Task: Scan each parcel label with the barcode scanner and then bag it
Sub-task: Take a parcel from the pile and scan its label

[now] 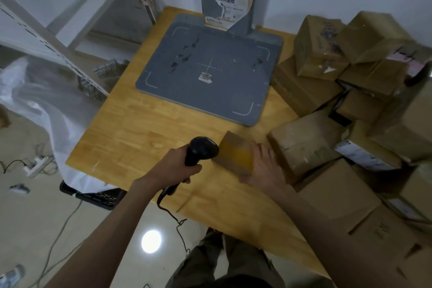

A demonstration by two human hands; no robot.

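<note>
My left hand (177,166) grips the handle of a black barcode scanner (198,151), whose head points right at a small brown parcel (236,153). The parcel stands on the wooden table (131,138) near its front edge. My right hand (265,168) holds the parcel from its right side, fingers spread along it and thumb under its near edge. The scanner's cable (173,213) hangs off the table edge. No label shows on the parcel's visible faces.
A heap of brown cardboard parcels (350,105) fills the table's right side. A grey scanning stand base (208,70) lies at the back. A white plastic bag (44,105) over a black crate (93,194) sits left of the table, beside metal shelving (46,37).
</note>
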